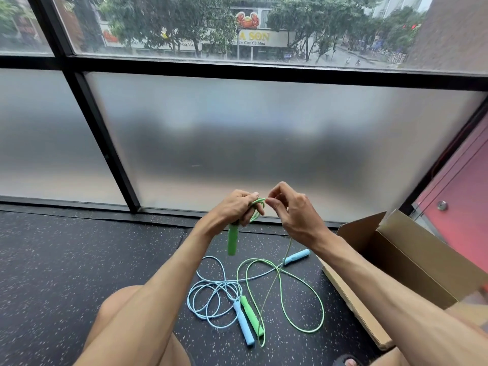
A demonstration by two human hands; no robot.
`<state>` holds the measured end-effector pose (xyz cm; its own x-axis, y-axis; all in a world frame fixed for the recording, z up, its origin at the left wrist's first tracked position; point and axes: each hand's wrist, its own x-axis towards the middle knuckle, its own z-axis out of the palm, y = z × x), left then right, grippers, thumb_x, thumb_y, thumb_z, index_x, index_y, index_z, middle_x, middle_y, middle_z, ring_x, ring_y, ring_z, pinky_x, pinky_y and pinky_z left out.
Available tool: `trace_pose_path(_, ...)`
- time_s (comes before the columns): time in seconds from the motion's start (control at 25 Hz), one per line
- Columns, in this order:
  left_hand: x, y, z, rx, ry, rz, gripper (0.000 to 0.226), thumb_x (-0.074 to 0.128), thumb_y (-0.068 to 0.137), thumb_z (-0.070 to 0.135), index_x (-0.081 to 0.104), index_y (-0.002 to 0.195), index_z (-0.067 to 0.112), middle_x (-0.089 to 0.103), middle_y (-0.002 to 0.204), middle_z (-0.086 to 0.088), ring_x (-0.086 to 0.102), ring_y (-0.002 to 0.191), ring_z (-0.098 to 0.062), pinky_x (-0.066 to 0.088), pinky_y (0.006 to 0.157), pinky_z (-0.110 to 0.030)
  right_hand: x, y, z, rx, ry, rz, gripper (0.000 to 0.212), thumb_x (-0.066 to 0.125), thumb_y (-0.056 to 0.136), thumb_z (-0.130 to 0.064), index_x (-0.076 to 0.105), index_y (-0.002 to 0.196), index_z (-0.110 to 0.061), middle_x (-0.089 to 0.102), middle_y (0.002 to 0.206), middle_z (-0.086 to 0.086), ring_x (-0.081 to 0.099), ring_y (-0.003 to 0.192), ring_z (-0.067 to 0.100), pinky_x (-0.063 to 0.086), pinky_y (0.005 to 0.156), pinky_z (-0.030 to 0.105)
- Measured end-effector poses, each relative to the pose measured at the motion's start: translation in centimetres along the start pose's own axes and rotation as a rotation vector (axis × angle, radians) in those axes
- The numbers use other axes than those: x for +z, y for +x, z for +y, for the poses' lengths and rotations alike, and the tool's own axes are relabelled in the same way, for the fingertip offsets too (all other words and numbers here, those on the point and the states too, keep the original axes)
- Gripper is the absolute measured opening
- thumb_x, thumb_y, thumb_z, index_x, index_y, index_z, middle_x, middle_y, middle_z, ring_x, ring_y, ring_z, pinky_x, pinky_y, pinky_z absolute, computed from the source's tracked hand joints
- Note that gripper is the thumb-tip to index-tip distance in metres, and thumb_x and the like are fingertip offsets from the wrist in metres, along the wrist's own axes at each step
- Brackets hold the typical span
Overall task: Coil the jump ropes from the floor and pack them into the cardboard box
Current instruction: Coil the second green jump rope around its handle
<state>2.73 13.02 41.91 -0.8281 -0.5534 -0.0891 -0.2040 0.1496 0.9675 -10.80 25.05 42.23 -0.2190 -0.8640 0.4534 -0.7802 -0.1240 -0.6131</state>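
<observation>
Both hands are raised close together in front of the body, backs toward the camera. The left hand (235,210) is curled round a handle (232,241) and loops of rope (260,203), with the handle hanging below the fist. Just beside it, the right hand (293,211) pinches the rope between thumb and forefinger, the other fingers loosely bent. The bare forearms (163,286) reach in from the lower corners and converge at the wrists. A bent knee (118,307) shows under the left forearm.

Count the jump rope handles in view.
4. Green cylindrical foam handle in the left hand; pale blue handle on the floor by the right forearm; green handle and blue handle side by side nearer. Cardboard box interior hidden.
</observation>
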Motion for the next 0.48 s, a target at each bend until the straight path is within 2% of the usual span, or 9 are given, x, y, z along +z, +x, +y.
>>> trace_pose_path(0.2, 0.1, -0.6, 0.5, -0.042, -0.293, -0.169, 0.054, 0.036, 0.106, 0.036, 0.050, 0.061, 0.010, 0.020, 0.044, 0.002, 0.015, 0.041, -0.012, 0.013, 0.045, -0.027, -0.4, 0.3, 0.7, 0.110, 0.029, 0.065, 0.023, 0.067, 0.092, -0.031, 0.055, 0.084, -0.014, 0.051, 0.058, -0.009, 0.044, 0.048, 0.006, 0.038, 0.050, 0.019)
trace_pose_path(0.28, -0.2, -0.4, 0.6, -0.056, -0.438, -0.246, 0.052, 0.034, 0.105, 0.033, 0.040, 0.058, 0.011, 0.018, 0.042, 0.005, 0.012, 0.039, -0.011, 0.010, 0.045, -0.029, -0.1, 0.3, 0.9, 0.195, 0.138, 0.035, 0.022, 0.064, 0.094, -0.028, 0.054, 0.085, -0.011, 0.054, 0.057, -0.002, 0.046, 0.047, 0.010, 0.050, 0.051, 0.038)
trace_pose_path(0.36, -0.4, -0.4, 0.7, -0.050, -0.613, -0.278, 0.048, 0.033, 0.104, 0.030, 0.044, 0.061, 0.009, 0.020, 0.040, 0.007, 0.011, 0.038, -0.009, 0.013, 0.044, -0.027, 0.3, 0.4, 1.1, 0.307, 0.292, -0.030, 0.018, 0.057, 0.099, -0.017, 0.050, 0.089, -0.005, 0.057, 0.059, 0.009, 0.052, 0.048, 0.023, 0.054, 0.054, 0.055)
trace_pose_path(0.48, -0.7, -0.3, 0.8, 0.072, -0.867, -0.189, 0.042, 0.031, 0.105, 0.026, 0.057, 0.079, 0.005, 0.026, 0.047, 0.005, 0.015, 0.045, -0.012, 0.025, 0.049, -0.025, 0.8, 0.1, 1.0, 0.484, 0.433, -0.206, 0.009, 0.047, 0.103, -0.010, 0.043, 0.100, -0.002, 0.060, 0.066, 0.019, 0.058, 0.054, 0.032, 0.055, 0.059, 0.060)
